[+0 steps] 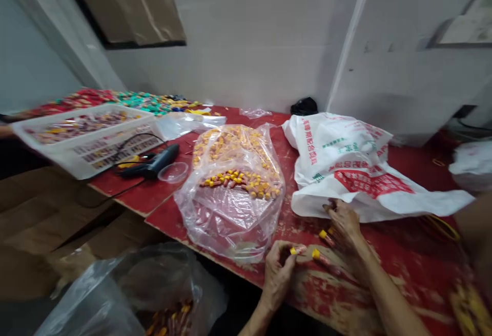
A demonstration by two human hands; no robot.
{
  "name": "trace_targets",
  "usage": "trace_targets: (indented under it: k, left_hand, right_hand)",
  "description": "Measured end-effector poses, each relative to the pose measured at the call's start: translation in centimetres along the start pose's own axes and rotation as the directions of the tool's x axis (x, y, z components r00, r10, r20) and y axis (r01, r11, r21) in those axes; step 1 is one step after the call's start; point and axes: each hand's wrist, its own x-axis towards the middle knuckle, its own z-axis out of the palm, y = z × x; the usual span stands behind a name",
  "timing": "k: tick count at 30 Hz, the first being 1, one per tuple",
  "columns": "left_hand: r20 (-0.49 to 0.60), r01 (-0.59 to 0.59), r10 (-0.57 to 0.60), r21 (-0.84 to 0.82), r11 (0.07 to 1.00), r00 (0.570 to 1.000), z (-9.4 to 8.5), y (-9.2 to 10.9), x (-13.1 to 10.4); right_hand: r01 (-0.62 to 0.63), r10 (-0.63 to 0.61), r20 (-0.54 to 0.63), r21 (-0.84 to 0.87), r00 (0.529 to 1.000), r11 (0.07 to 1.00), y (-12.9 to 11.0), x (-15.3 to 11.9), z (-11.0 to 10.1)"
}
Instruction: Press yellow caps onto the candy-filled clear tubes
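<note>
My left hand [277, 274], at the table's front edge, pinches a small reddish piece with a yellow cap [298, 250]. Further right, my right hand [345, 219] reaches to the lower edge of a white woven sack [346, 156] with red and green print; its fingers are bent, and what they hold, if anything, is too small to name. Between the hands lie two more yellow-capped pieces [322, 256] on the worn red table [307, 287]. Left of the hands, a clear plastic bag [226, 223] lies open with many yellow-capped pieces in its back part.
A white basket [82, 164] of pieces stands at the left, beside a black corded tool [163, 161] and a clear round lid [172, 172]. Red and green piles [144, 103] lie behind. Below the front edge is another plastic bag [126, 285]. A black bundle [304, 106] sits by the wall.
</note>
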Motion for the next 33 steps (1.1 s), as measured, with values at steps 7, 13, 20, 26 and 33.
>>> trace_targets:
  k: [7, 13, 20, 26, 33]
  left_hand:
    - [-0.004, 0.138, -0.141, -0.174, 0.975, 0.990, -0.1, -0.6, 0.4]
    - [0.143, 0.253, -0.219, -0.308, 0.917, 0.965, 1.2, -0.1, -1.3]
    - [0.148, 0.326, -0.292, -0.333, 0.885, 0.945, 1.7, 0.4, -2.2]
    - [0.211, 0.407, -0.356, -0.301, 0.863, 0.910, 1.4, 1.0, -2.4]
    - [0.217, 0.384, -0.336, -0.246, 0.890, 0.917, 1.5, 0.9, -2.4]
  right_hand:
    - [-0.055, -0.075, 0.188, 0.607, 0.979, 0.793, -0.3, -10.2, -3.6]
    - [-0.122, -0.083, 0.246, 0.712, 0.966, 0.692, -0.8, -13.9, -3.8]
    - [-0.158, -0.130, 0.308, 0.751, 0.942, 0.641, -0.9, -15.0, -3.5]
    - [-0.152, -0.076, 0.327, 0.618, 0.942, 0.771, 0.1, -15.6, -3.2]
    - [-0.120, -0.070, 0.293, 0.582, 0.954, 0.804, 0.3, -16.9, -3.0]
